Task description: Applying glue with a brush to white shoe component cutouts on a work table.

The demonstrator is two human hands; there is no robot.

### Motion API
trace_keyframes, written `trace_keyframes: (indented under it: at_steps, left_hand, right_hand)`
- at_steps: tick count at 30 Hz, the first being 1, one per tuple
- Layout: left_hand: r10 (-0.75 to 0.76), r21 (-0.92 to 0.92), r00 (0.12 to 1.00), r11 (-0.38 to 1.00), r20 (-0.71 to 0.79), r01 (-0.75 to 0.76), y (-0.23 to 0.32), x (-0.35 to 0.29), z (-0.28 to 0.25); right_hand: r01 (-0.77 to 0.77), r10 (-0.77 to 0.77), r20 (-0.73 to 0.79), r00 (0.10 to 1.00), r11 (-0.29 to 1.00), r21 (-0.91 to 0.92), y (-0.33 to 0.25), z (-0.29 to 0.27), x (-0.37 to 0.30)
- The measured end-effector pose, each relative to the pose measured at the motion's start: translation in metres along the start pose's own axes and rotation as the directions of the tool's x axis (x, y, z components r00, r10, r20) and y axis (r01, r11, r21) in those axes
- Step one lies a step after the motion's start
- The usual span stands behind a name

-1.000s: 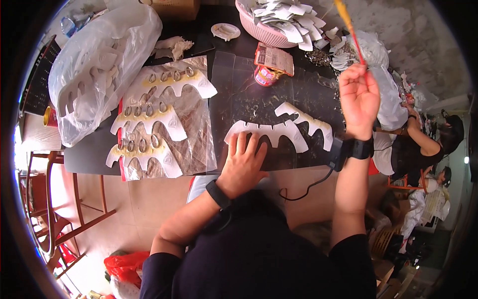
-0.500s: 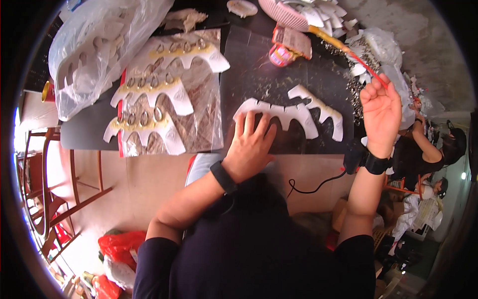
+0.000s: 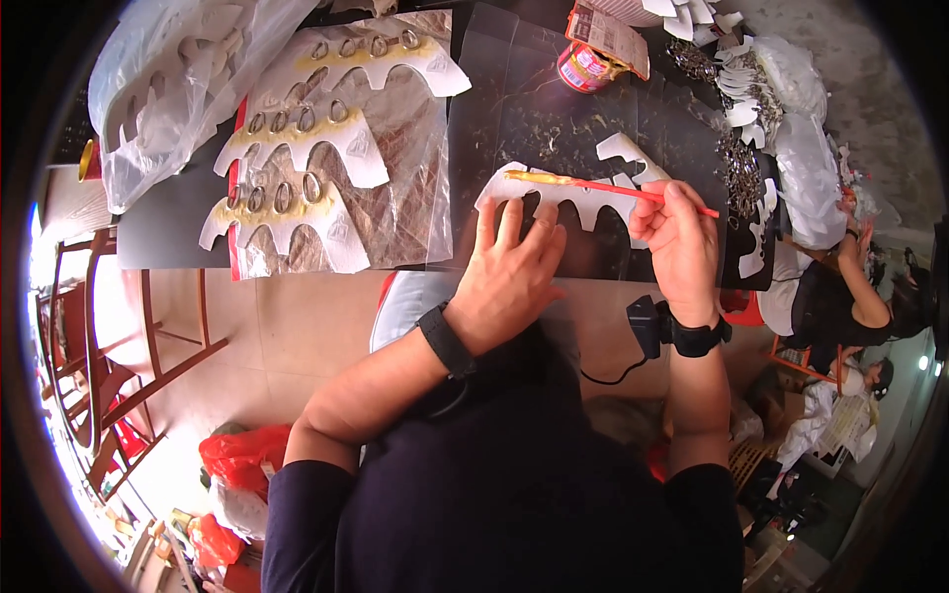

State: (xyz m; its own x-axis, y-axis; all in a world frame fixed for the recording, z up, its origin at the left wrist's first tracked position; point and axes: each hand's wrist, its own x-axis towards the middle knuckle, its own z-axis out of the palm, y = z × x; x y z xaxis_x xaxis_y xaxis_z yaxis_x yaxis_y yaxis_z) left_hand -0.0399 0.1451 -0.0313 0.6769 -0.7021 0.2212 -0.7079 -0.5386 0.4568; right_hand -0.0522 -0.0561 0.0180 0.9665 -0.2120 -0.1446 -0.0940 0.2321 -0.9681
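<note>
A white scalloped strip [image 3: 589,211] lies on the black table in front of me. My left hand [image 3: 502,282] rests flat with spread fingertips on its lower left edge. Between the fingers of my right hand [image 3: 682,242] is a thin red brush [image 3: 633,189], held nearly level. Its yellow, glue-coated tip lies over the upper left edge of the strip; whether it touches cannot be told. A second white scalloped piece [image 3: 621,148] is beyond, partly hidden by my right hand.
Several scalloped pieces with metal rings [image 3: 283,198] lie on a clear plastic sheet [image 3: 415,198] at left. A pink-red pot [image 3: 583,67] with cardboard [image 3: 608,38] stands at the back. Metal bits [image 3: 739,173] and plastic bags [image 3: 806,183] are at right, near another person [image 3: 840,296].
My right hand has come down and left, bringing the brush from the back right to over the strip. My left hand stays on the strip. The whole view has shifted slightly.
</note>
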Motion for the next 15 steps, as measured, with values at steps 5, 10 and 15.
trace_keyframes:
  at_steps: [5,10,15]
  left_hand:
    - [0.019,0.001,0.999,1.000,0.030,-0.019,0.001,0.001,-0.001]
    - [0.008,-0.008,1.000,1.000,0.017,-0.008,0.001,0.001,-0.001]
    - [-0.005,-0.036,0.999,0.999,0.043,0.006,0.002,0.002,-0.001]
  right_hand:
    - [0.013,-0.018,-0.046,0.999,0.993,-0.113,0.002,0.003,0.000]
    - [0.001,-0.020,-0.108,0.994,0.984,-0.180,-0.006,-0.009,-0.007]
    - [0.007,-0.042,-0.169,0.985,0.979,-0.204,-0.010,-0.029,-0.011]
